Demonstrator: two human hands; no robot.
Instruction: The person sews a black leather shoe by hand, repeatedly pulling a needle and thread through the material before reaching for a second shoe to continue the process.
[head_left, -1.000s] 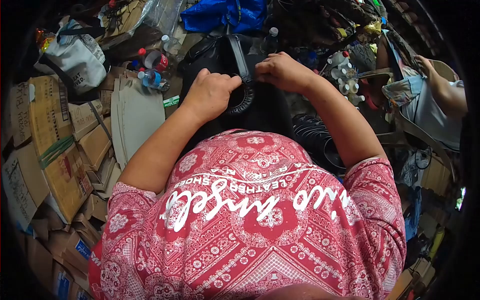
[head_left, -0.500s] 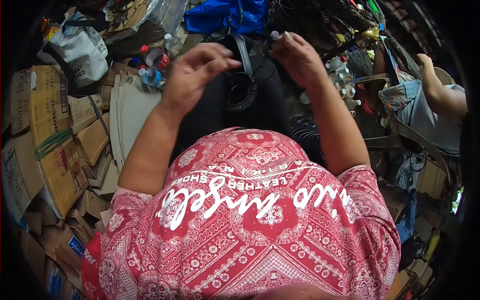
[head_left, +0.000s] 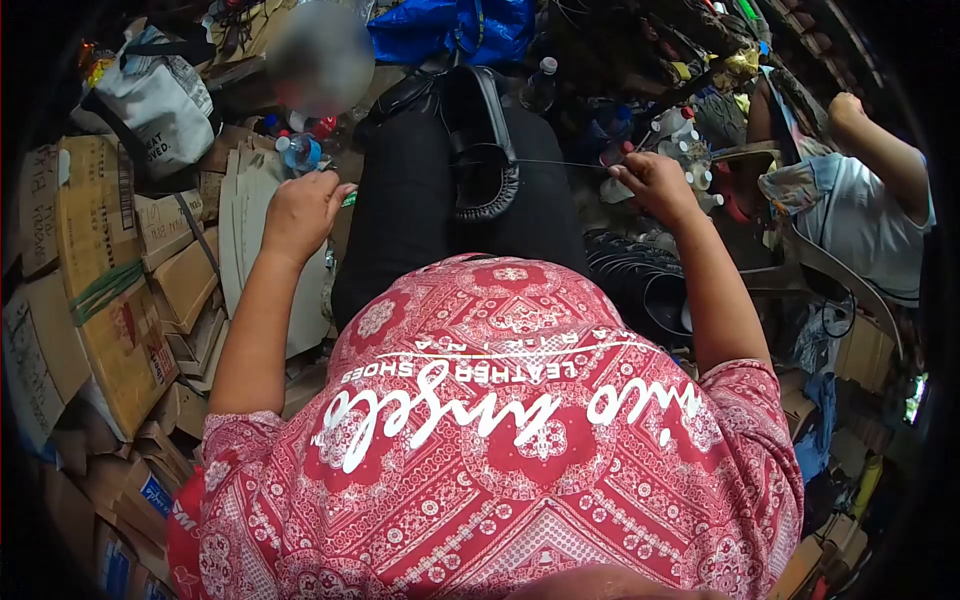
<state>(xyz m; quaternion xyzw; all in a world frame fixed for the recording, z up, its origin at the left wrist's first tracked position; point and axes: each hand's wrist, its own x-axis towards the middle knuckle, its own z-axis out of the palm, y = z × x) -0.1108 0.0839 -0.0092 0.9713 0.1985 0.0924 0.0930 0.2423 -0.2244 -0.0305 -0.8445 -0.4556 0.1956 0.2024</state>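
Observation:
A black leather shoe upper (head_left: pixel 490 130) with a gathered, stitched edge rests between my black-trousered thighs. My left hand (head_left: pixel 305 212) is closed at the left of my lap, with a small green and white end showing beside its thumb; what it grips is mostly hidden. My right hand (head_left: pixel 655 188) is closed at the right, pinching a thin thread (head_left: pixel 560 163) that runs taut from the shoe upper. Both hands are well apart, on opposite sides of the shoe upper.
Cardboard pieces (head_left: pixel 100 270) are stacked at the left, below a white bag (head_left: pixel 160 105). Plastic bottles (head_left: pixel 300 150) stand ahead on both sides. A blue bag (head_left: pixel 450 30) lies at the top. At the right, another person (head_left: pixel 870 220) sits near a chair. Black shoe parts (head_left: pixel 640 270) lie beside my right thigh.
My hands have moved apart and towards me, away from the shoe upper. The thread now shows stretched to the right. The other person's arm has risen slightly.

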